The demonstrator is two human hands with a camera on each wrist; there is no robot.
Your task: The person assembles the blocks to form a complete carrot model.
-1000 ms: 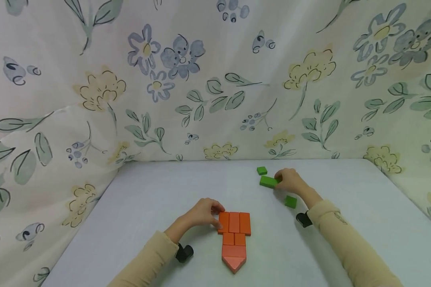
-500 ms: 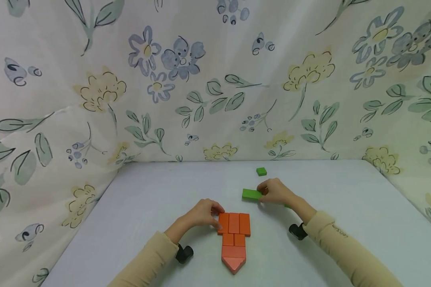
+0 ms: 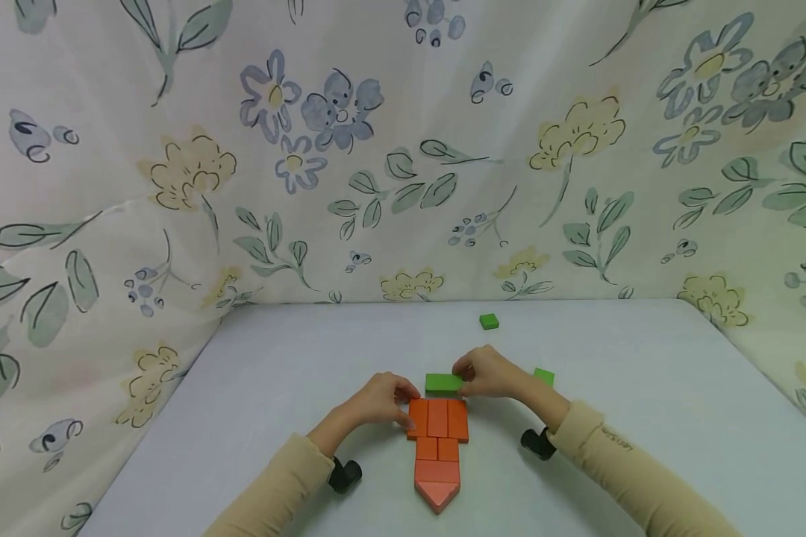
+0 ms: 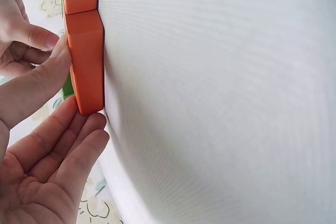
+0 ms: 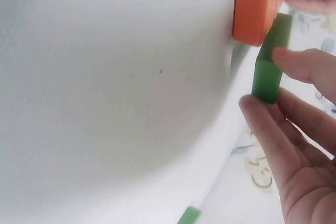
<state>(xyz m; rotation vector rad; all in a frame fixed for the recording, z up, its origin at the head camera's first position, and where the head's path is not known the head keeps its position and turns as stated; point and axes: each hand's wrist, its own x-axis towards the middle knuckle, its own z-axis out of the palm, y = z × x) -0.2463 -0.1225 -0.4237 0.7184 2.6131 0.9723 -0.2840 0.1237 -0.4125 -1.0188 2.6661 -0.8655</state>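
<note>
On the white table lies a flat figure of fitted orange blocks [image 3: 438, 419], ending in a pointed block [image 3: 437, 495] toward me. My left hand [image 3: 376, 399] holds its far left block [image 4: 86, 69], thumb on the near part and fingertips at the far end. A long green block [image 3: 441, 385] is pinched between thumb and fingers of my right hand [image 3: 492, 373]. It lies crosswise just beyond the figure's far edge, with a narrow gap seen in the head view. From the right wrist, the green block [image 5: 268, 80] appears close to an orange block [image 5: 254, 9].
A small green block [image 3: 489, 321] lies near the table's back edge. Another green block [image 3: 544, 377] sits behind my right wrist, partly hidden. Flowered cloth [image 3: 403, 186] hangs behind and beside the table [image 3: 295, 350].
My right hand has brought the long green block leftward and nearer, from the back right to just beyond the orange figure. The left hand and the orange blocks have stayed in place.
</note>
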